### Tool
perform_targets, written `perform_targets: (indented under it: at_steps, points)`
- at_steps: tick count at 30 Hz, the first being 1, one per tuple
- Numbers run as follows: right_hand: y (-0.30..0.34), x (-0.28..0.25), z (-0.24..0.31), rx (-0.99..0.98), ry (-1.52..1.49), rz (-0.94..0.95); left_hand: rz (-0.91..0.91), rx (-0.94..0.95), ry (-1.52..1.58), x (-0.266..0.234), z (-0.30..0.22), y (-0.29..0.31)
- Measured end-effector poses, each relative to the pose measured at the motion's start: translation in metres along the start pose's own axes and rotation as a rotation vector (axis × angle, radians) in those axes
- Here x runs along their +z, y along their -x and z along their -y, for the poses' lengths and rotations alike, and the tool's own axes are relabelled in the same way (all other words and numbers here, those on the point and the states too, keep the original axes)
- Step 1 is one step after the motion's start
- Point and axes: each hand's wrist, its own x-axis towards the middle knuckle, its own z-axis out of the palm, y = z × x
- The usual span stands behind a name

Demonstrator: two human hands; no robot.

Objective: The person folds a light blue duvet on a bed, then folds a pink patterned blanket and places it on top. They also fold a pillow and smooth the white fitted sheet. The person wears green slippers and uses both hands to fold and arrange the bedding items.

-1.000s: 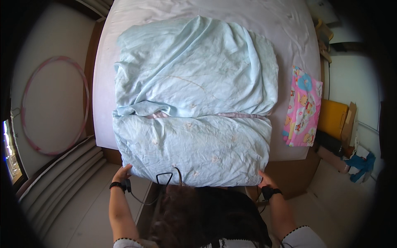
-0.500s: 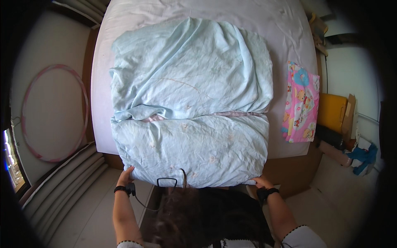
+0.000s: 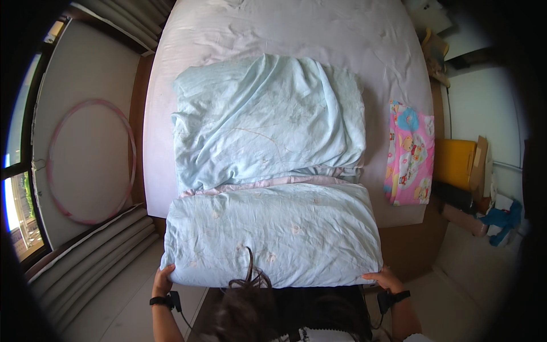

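Observation:
A pale blue quilt point(image 3: 268, 137) with small flower prints lies folded on the bed, its far part loosely wrinkled. Its near section stands apart as a smoother fold, and a strip of pinkish underside shows in the gap between the two. At the near left corner my left hand point(image 3: 163, 277) is closed on the quilt's edge. My right hand point(image 3: 386, 277) grips the near right corner the same way. Fingertips of both hands are partly hidden under the cloth.
The bed point(image 3: 222, 25) has a pale, creased sheet. A folded pink patterned cloth point(image 3: 409, 154) lies at its right edge. Beyond that stand a yellow case point(image 3: 454, 162) and cardboard. At left, a pink hoop point(image 3: 134, 154) leans against the wall near a grey curtain point(image 3: 102, 268).
Both hands have pulled the quilt's near section toward me and slightly apart. The gap with the pink strip has widened. The whole view has shifted.

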Motion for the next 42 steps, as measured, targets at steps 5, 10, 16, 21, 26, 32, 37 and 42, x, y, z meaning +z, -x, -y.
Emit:
perform_targets:
  at_steps: [5,10,16,21,26,32,37,42]
  points:
    - [0.064,0.006,0.083,-0.211,0.045,-0.053,-0.200,0.184,-0.352,0.042,-0.137,0.050]
    - [0.097,0.014,0.181,-0.400,-0.112,-0.188,-0.117,0.245,-0.476,0.100,-0.289,0.037]
    - [0.075,0.006,0.331,-0.562,0.010,0.036,-0.130,0.305,-0.647,0.155,-0.447,-0.066]
    - [-0.119,0.009,0.418,-0.744,-0.332,-0.294,0.218,0.366,0.041,0.238,-0.426,-0.160]
    - [-0.222,-0.003,0.412,-0.641,-0.486,-0.224,0.100,0.639,-0.359,0.231,-0.367,-0.180]
    - [-0.156,-0.002,0.345,-0.761,0.039,-0.185,0.162,0.431,-0.375,0.188,-0.335,-0.177]
    - [-0.118,0.025,0.326,-0.834,0.060,-0.253,0.226,0.352,-0.165,0.183,-0.323,-0.156]
    - [-0.083,0.017,0.362,-0.931,-0.129,-0.124,0.202,0.461,-0.158,0.157,-0.364,-0.110]
